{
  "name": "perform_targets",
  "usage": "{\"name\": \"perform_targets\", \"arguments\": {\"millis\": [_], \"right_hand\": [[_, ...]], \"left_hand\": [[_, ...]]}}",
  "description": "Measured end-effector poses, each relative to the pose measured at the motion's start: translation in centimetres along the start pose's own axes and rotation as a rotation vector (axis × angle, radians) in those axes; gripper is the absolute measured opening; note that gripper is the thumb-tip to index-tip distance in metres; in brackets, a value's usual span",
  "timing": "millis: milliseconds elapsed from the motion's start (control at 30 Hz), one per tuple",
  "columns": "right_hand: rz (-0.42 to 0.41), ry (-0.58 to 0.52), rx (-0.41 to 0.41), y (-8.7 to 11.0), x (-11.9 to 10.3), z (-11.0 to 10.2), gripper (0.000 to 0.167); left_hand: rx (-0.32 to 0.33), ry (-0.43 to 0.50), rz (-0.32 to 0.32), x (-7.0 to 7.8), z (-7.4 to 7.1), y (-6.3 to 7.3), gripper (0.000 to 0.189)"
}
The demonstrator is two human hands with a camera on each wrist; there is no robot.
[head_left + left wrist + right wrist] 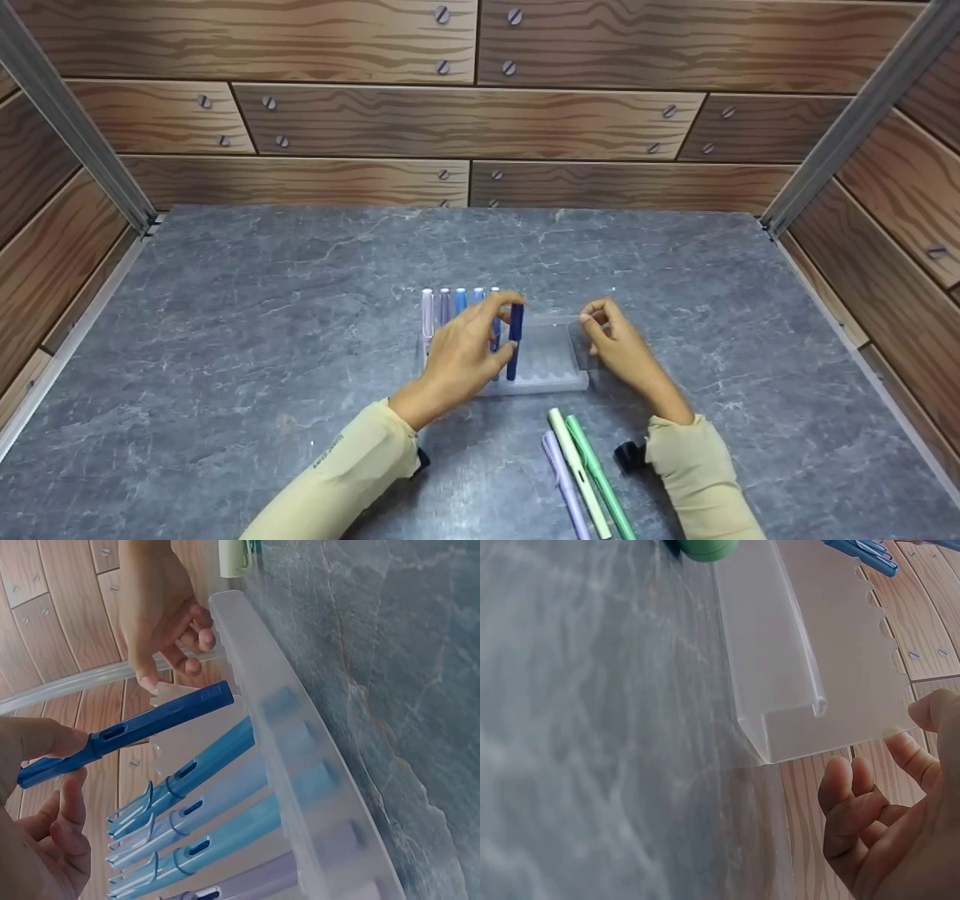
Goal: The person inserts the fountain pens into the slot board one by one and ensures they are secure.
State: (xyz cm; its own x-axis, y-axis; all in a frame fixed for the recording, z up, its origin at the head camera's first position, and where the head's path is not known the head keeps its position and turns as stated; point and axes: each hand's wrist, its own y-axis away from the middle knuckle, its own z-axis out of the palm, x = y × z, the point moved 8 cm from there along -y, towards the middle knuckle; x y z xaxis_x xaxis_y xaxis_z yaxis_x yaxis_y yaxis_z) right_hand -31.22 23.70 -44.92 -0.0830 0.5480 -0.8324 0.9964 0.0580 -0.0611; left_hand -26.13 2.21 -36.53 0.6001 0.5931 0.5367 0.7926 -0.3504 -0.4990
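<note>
My left hand (466, 352) pinches a dark blue pen (515, 341) upright between thumb and fingers, over the clear plastic pen stand (551, 382). In the left wrist view, the pen (161, 720) slants with its lower end close to the stand's front lip (247, 645). Several blue and purple pens (427, 311) stand in a row in the stand's left part, partly hidden by the left hand. At the far right, my right hand (619, 345) pinches the upper corner of the stand's back panel (840, 667) between thumb and index finger; its other fingers curl loosely.
In front of the stand lie three loose pens on the grey marbled table (225, 337): a purple pen (564, 484), a pale green pen (579, 472) and a green pen (600, 476). Wood-patterned panels (465, 120) enclose the back and sides.
</note>
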Motion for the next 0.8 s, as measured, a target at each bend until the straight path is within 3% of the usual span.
{"name": "perform_targets", "arguments": {"millis": [467,800], "right_hand": [[0.036,0.012,0.004,0.7,-1.3,-0.1,0.014],[-0.014,-0.020,0.006,0.1,0.1,0.0,0.015]], "left_hand": [[0.001,-0.024,-0.001,-0.3,0.6,-0.1,0.053],[-0.027,-0.033,-0.025,-0.7,1.1,-0.1,0.055]]}}
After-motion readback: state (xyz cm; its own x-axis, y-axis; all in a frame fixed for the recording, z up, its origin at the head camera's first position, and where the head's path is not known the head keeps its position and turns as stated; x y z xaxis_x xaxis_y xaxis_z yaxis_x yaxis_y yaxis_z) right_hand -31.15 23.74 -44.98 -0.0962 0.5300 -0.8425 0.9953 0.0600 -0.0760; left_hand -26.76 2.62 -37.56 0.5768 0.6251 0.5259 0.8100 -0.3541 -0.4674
